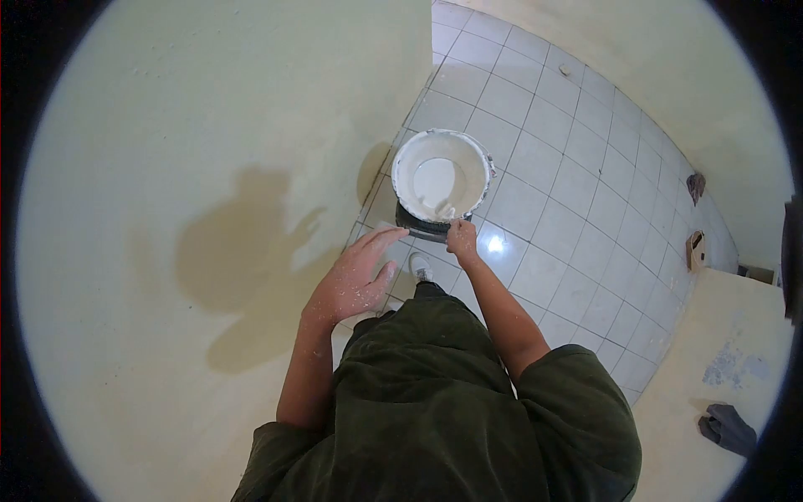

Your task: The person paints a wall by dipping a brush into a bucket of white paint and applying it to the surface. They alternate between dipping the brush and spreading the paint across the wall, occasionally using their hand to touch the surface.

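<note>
A round bucket [401,188] with a white-smeared rim holds white liquid [435,182]. Beneath its near side shows a dark object [425,232]. A pale item [446,210], too small to identify, lies inside against the near wall. My right hand [461,239] is closed at the bucket's near rim; what its fingers grip is hidden. To the left, my left hand [355,280] is open, thumb apart from the fingers, with white specks on the skin. Its fingertips are close to the dark object, and contact cannot be made out.
A pale wall [209,125] rises along the left, bearing my shadow. White floor tiles [544,184] extend to the right. A brown item [696,187] and an open box-like item [695,251] lie by the far right wall. Dark cloth [728,429] is at lower right.
</note>
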Motion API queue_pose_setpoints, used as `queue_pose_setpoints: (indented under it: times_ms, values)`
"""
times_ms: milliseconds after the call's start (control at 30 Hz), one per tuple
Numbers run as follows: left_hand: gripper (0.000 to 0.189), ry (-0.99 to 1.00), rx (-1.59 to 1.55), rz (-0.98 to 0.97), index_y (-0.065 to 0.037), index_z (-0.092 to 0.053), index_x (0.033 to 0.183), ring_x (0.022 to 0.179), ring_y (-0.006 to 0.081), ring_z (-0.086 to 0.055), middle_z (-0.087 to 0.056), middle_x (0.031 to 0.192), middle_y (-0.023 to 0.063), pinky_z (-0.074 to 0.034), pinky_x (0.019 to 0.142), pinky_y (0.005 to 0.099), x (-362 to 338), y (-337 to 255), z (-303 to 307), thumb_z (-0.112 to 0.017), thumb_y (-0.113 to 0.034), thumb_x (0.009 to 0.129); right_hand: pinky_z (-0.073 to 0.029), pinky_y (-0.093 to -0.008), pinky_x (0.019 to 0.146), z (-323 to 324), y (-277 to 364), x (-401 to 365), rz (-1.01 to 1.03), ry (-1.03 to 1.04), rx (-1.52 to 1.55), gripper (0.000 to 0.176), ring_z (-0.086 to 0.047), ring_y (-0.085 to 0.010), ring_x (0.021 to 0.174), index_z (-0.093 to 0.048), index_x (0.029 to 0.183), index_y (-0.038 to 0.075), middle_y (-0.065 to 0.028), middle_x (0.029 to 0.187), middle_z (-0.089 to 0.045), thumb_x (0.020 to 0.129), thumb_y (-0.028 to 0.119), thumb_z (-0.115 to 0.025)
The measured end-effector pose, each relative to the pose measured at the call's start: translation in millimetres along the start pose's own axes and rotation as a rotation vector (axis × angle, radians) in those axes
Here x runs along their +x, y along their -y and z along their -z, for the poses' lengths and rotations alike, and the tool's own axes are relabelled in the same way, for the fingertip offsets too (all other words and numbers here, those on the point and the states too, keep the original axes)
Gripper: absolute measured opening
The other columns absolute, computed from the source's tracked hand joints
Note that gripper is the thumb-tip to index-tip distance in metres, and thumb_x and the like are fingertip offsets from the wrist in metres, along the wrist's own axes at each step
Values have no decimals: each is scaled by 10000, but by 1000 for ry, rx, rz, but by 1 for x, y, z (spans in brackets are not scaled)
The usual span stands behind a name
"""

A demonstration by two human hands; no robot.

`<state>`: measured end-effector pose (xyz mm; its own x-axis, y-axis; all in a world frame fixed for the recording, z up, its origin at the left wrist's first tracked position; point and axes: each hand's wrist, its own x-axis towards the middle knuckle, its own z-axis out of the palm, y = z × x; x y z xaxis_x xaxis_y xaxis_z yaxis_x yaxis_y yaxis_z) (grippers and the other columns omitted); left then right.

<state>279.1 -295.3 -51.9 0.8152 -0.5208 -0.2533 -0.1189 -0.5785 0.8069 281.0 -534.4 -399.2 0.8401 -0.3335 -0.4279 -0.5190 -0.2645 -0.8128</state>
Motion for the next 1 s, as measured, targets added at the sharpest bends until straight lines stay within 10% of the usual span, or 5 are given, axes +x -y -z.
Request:
queue_pose_setpoints:
  times_ms: [333, 633, 1000]
  values:
    - [536, -104, 58, -22, -68, -485, 1486, 1371, 390, -508, -545, 1463, 206, -388, 1172, 450, 5, -12, 8, -537, -7, 956, -408, -304, 395, 10, 18, 0, -134, 57, 261, 279, -485, -124, 445, -646, 936, 1, -9, 617, -486, 1054, 228, -535]
    - [593, -130, 208, -108, -98, -468, 1512, 1370, 392, -506, -544, 1473, 200, -392, 1172, 475, 7, -18, 15, -537, 16, 934, -470, -360, 425, -9, -47, 47, 1, -88, 82, 399, -560, -192, 438, -716, 909, -56, -104, 563, -562, 1044, 266, -522]
    - [601, -92, 254, -90, -96, -469, 1516, 1396, 383, -482, -524, 1481, 212, -377, 1180, 469, 6, -13, 19, -544, 4, 928, -396, -270, 429, 23, 53, 1, -285, 146, 542, 258, -425, -75, 493, -657, 1020, 27, 25, 672, -472, 1063, 262, -559]
